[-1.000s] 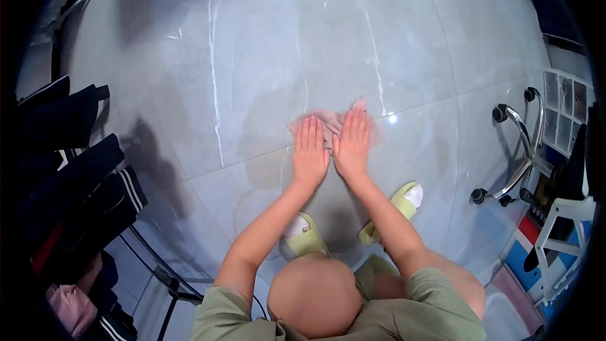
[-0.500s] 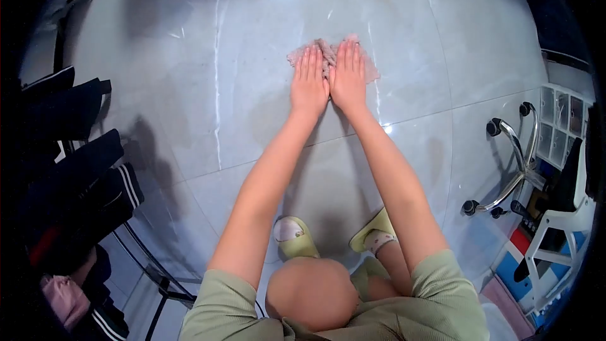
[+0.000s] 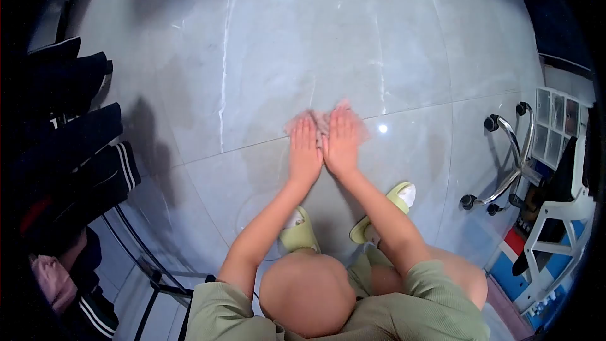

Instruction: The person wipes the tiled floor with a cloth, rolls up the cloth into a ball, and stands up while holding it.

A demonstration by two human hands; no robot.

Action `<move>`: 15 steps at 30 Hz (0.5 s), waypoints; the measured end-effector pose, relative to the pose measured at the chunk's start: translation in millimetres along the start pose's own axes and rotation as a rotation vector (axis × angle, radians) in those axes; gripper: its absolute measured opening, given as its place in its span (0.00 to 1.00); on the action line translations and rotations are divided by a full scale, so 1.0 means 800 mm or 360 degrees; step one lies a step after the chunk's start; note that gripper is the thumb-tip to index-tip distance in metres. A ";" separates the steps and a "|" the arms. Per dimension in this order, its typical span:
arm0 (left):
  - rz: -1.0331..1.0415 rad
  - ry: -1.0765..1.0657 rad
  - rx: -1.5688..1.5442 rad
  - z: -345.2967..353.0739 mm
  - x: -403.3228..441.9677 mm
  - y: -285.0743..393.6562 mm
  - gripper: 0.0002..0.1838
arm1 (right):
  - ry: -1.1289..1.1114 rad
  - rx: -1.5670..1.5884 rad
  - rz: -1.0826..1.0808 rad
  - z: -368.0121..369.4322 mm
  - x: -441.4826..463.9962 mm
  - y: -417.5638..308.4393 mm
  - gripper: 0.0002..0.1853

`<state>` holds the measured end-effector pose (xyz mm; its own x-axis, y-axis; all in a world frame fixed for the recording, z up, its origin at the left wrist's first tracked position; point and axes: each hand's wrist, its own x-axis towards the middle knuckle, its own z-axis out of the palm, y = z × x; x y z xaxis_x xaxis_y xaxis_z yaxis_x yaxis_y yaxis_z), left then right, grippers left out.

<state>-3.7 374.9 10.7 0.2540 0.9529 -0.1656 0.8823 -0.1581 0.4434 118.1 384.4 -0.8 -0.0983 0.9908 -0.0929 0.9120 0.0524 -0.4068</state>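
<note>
Gleaming underfoot, the grey tiled floor (image 3: 271,44) carried green slippers (image 3: 298,235) near its close edge; dark clothes (image 3: 69,126) hung along its left edge, a chrome wheeled base (image 3: 519,158) stood toward its right. The left hand (image 3: 304,155) and right hand (image 3: 341,148) lay flat, fingers extended, the pink cloth (image 3: 323,122) beneath them.

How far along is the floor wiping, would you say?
No stretch looks certainly finished: the tiled floor shows faint darker patches. In hand, the left hand and right hand press a pink cloth near a tile seam. Left to do: possibly those patches.
</note>
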 end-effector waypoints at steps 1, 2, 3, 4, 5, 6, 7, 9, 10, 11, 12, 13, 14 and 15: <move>-0.0084 -0.0019 -0.0007 -0.002 -0.011 -0.007 0.35 | -0.0074 0.0039 -0.0078 0.003 0.002 -0.008 0.37; -0.0157 0.0008 0.0028 -0.005 -0.022 -0.015 0.34 | -0.0129 0.0104 -0.0208 0.007 0.006 -0.016 0.36; -0.0232 0.0035 0.0063 -0.008 -0.032 -0.026 0.34 | -0.0185 0.0170 -0.0340 0.011 0.015 -0.028 0.36; -0.0305 0.0062 0.0099 -0.013 -0.035 -0.036 0.33 | -0.0239 0.0236 -0.0471 0.012 0.025 -0.041 0.36; -0.0360 0.0066 0.0096 -0.017 -0.035 -0.048 0.33 | -0.0263 0.0237 -0.0582 0.015 0.037 -0.054 0.35; -0.0415 0.0069 0.0093 -0.023 -0.034 -0.058 0.34 | -0.0288 0.0238 -0.0694 0.016 0.054 -0.068 0.35; -0.0471 0.0072 0.0088 -0.028 -0.032 -0.063 0.34 | -0.0314 0.0238 -0.0807 0.017 0.070 -0.077 0.35; -0.0533 0.0175 0.0163 -0.031 -0.019 -0.062 0.33 | -0.0364 0.0230 -0.1049 0.017 0.103 -0.082 0.34; -0.0562 0.0230 0.0194 -0.029 -0.008 -0.060 0.32 | -0.0387 0.0218 -0.1172 0.017 0.122 -0.079 0.34; -0.0568 0.0228 0.0240 -0.026 0.007 -0.057 0.32 | -0.0435 0.0190 -0.1234 0.015 0.140 -0.074 0.34; -0.0574 0.0218 0.0285 -0.021 0.021 -0.053 0.31 | -0.0486 0.0164 -0.1291 0.012 0.156 -0.065 0.33; -0.0581 0.0207 0.0332 -0.017 0.036 -0.048 0.30 | -0.0538 0.0140 -0.1349 0.009 0.171 -0.058 0.33; -0.0575 0.0189 0.0267 -0.012 0.055 -0.042 0.30 | -0.0497 0.0092 -0.1361 0.003 0.188 -0.048 0.33; -0.0565 0.0169 0.0206 -0.010 0.076 -0.035 0.30 | -0.0453 0.0046 -0.1368 -0.007 0.204 -0.035 0.32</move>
<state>-16.4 439.4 -4.4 -0.1124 0.9747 -0.1933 0.9524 0.1612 0.2589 78.3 545.3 0.3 -0.8391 0.5429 0.0339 0.4685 0.7530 -0.4621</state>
